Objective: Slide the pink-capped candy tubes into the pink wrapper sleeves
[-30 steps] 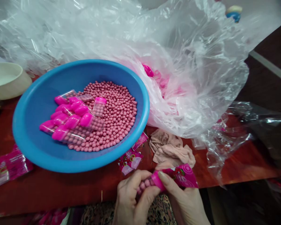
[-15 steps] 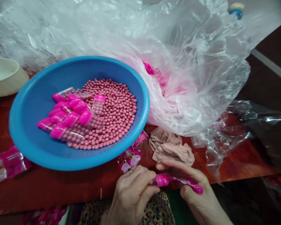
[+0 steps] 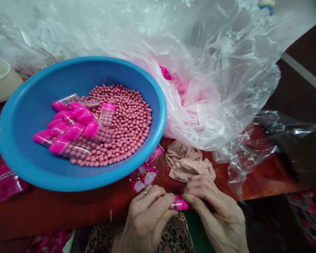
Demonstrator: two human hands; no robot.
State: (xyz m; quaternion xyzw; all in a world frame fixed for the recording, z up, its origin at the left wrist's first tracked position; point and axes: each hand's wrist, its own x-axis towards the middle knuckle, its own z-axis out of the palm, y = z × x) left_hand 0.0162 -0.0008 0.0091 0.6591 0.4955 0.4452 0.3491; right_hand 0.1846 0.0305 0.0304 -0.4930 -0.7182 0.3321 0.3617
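Observation:
Both my left hand point(image 3: 147, 221) and my right hand point(image 3: 213, 211) pinch a pink packet point(image 3: 180, 202) low in the view, and most of it is hidden by my fingers. Just above my left hand lie printed pink wrappers point(image 3: 143, 177). A blue plastic basin point(image 3: 13, 151) holds a heap of small pink candy balls point(image 3: 129, 119). Beside the heap, inside the basin, lie several transparent tubes with bright pink caps point(image 3: 76, 128), filled with the same balls. A crumpled beige cloth point(image 3: 186, 163) lies just above my right hand.
A large transparent plastic bag point(image 3: 213, 88) with pink items inside billows behind the basin. A cream bowl point(image 3: 0, 80) stands at the left edge. All this rests on a red-brown table point(image 3: 265, 179), with dark plastic sheeting point(image 3: 279, 130) at the right and a pink packet point(image 3: 2, 184) at the left.
My hands have closed in around the packet, which now shows far less between them. In the view, the basin and bag have shifted left and up.

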